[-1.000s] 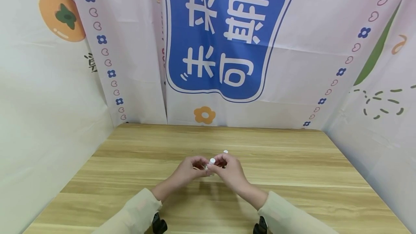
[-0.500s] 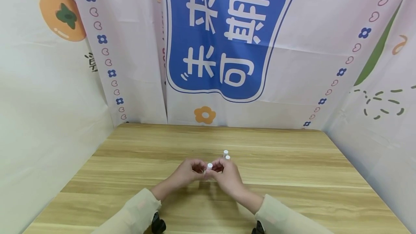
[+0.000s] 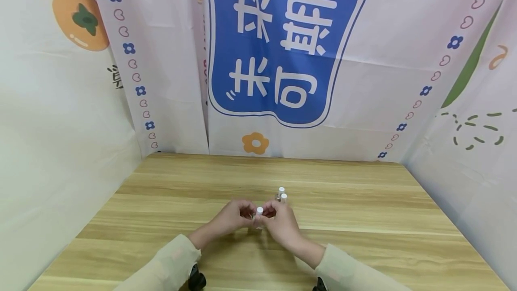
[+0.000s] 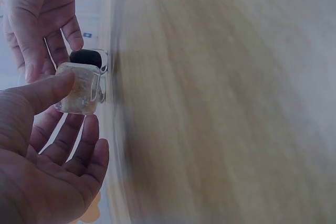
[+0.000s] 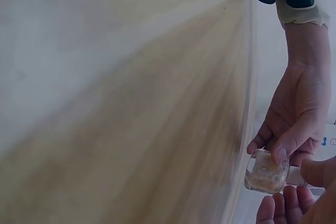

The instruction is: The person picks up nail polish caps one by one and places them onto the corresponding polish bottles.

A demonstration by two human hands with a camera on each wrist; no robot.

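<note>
A small square clear-glass bottle with a white cap, like a nail polish bottle (image 3: 260, 210), is between the two hands above the table. My left hand (image 3: 238, 213) pinches its glass body, thumb on the near face, as the left wrist view shows. Pale, glittery contents show through the bottle's glass (image 5: 266, 174). My right hand (image 3: 281, 224) has its thumb and fingers at the white cap (image 5: 296, 176), which it appears to pinch. Just beyond the right hand stand two more white-capped bottles (image 3: 281, 190), partly hidden; dark contents (image 4: 86, 57) show in one.
The wood-grain table (image 3: 363, 201) spreads around the hands. White printed cloth walls (image 3: 169, 120) enclose it at the back and on both sides. A dark wrist device (image 3: 197, 277) is strapped at the left sleeve.
Both hands have drawn the bottle slightly lower and nearer to the body. The right hand has moved away from the two bottles behind it, so more of them shows.
</note>
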